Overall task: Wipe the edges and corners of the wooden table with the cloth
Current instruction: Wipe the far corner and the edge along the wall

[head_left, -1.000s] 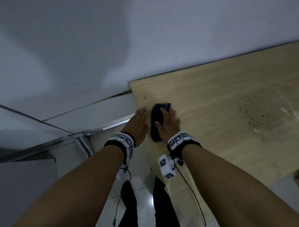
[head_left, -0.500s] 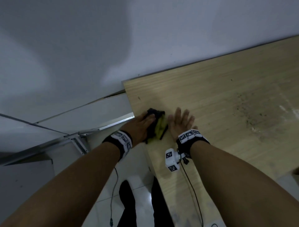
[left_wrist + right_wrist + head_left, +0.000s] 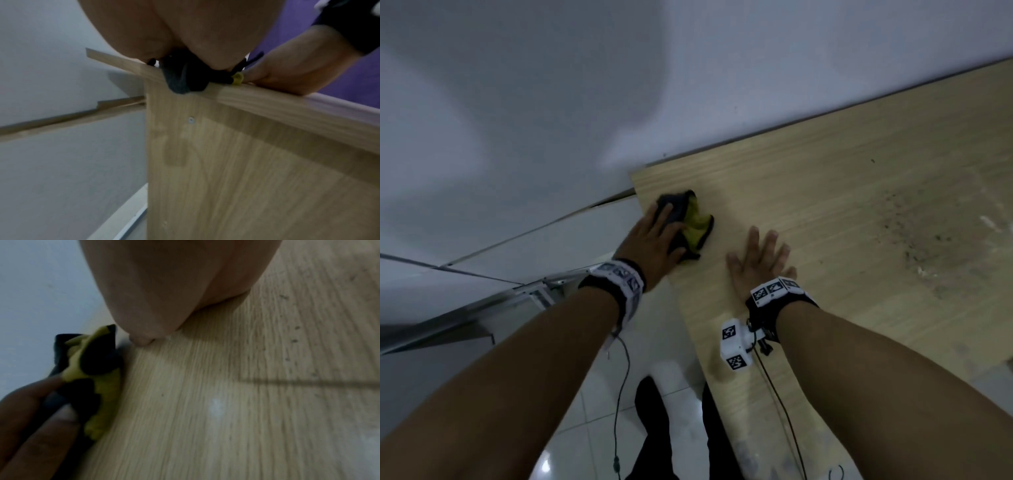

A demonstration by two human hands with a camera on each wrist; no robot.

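Note:
The wooden table (image 3: 842, 205) fills the right half of the head view, its far left corner against the wall. A crumpled black and yellow cloth (image 3: 693, 224) lies on the table's left edge, close to that corner. My left hand (image 3: 657, 229) presses it down with the fingers stretched over it. In the left wrist view the cloth (image 3: 185, 78) bulges over the table's edge (image 3: 267, 104) under my palm. My right hand (image 3: 760, 253) lies flat on the tabletop with spread fingers, just right of the cloth and apart from it. The right wrist view shows the cloth (image 3: 96, 369) under my left fingers (image 3: 30, 410).
A white wall (image 3: 551, 102) runs along the table's far edge. Dark specks and pale smears (image 3: 914, 233) mark the tabletop to the right. Left of the table are a white panel (image 3: 534, 246) and tiled floor (image 3: 585, 411) with my legs below.
The cloth went from under my right hand to under my left. My right hand moved off to the right and lies flat. My left hand slid the cloth along the left edge toward the far corner.

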